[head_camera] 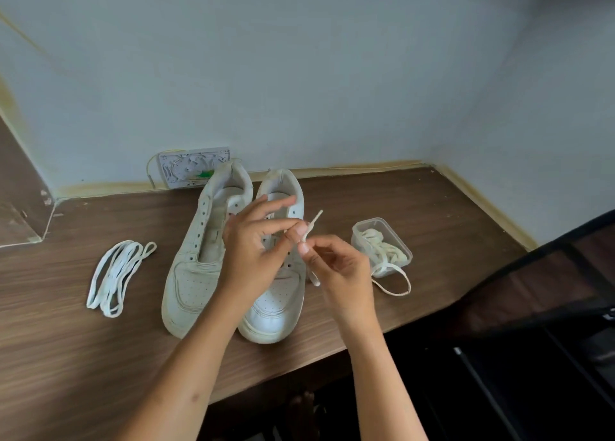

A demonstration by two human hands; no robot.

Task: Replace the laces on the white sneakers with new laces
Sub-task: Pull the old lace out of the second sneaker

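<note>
Nearest, 2 bare forearms reaching in over the tabletop edge. Right hand with fingers curled, pinching a lace end between thumb and forefinger; left hand just beside it, thumb and forefinger closed on the same lace end near its tip, other fingers spread out straight. Lace hanging down below the right hand, beside the right sneaker, not yet through any eyelet as far as visible.

Under the hands, 2 white sneakers side by side, toes toward the person. Left sneaker with eyelets bare, no lace in it. Right sneaker partly hidden by the hands, also seeming unlaced where it shows.

To the left, well apart from the shoes, a flat bundle of white laces lying loose. To the right, a small clear container holding a coiled yellowish lace, 1 loop trailing out onto the wood.

Farthest, a pale board leaning at the wall behind the heels.

Judged from this: removal of old laces done; threading of the new ones only at the very start, both shoes still to lace. Which pile is old and which new, impossible to tell surely.
</note>
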